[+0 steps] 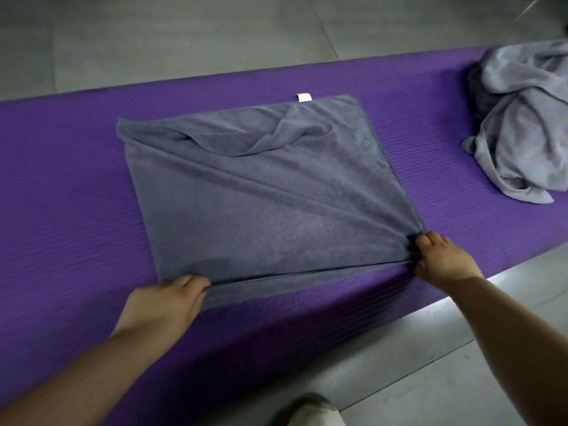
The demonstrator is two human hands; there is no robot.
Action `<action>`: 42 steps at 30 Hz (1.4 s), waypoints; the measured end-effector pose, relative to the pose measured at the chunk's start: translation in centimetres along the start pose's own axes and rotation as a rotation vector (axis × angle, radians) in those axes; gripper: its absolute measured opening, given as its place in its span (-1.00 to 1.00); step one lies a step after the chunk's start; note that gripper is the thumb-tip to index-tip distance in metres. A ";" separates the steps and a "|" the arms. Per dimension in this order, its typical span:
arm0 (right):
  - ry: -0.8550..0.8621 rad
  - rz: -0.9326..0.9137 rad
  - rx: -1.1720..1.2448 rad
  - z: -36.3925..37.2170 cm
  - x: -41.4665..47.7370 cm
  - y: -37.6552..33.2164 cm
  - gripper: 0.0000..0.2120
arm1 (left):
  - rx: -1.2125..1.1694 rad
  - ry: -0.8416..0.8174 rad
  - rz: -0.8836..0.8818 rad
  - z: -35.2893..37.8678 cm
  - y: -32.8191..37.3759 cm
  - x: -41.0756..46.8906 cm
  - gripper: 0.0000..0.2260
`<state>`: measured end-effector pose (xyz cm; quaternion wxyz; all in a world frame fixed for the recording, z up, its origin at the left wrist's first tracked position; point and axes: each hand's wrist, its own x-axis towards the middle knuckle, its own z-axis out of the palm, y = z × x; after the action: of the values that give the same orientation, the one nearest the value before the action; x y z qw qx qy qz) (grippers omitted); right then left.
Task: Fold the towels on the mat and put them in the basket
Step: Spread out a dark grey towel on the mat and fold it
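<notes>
Grey towel (261, 192) lies doubled on the purple mat (61, 195). Left hand (166, 299) and right hand (442, 256) each pinch a corner at the mat's near edge.

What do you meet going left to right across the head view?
From the left: left hand → white tag → right hand → crumpled towel pile. The spread towel, gripped at its near corners by both hands, spans too wide to place.

Bare mat (61, 186) left; towel heap (522, 118) right.
</notes>
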<state>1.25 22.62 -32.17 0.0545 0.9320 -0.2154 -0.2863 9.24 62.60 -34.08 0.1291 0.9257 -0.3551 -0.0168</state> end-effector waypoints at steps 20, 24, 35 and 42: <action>0.488 -0.435 0.519 -13.4 -5.6 -10.5 -0.93 | -0.178 -0.074 -0.548 -17.0 -12.5 -2.5 -0.65; 0.382 -0.553 0.551 -21.9 -7.6 -13.9 -0.61 | -0.157 0.007 -0.629 -22.1 -16.5 -4.9 -0.78; 0.201 -0.674 0.448 -33.7 -10.4 -21.6 -0.70 | -0.020 0.425 -0.853 -32.6 -22.0 -9.0 -0.85; 0.455 -0.660 0.669 -36.1 -12.1 -24.6 -0.60 | -0.599 0.510 -1.225 -35.6 -22.2 -10.6 -0.86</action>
<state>21.53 49.19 -1.56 -0.2938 0.9555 0.0273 0.0058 20.15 93.57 -5.90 0.4231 0.8585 0.2877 0.0340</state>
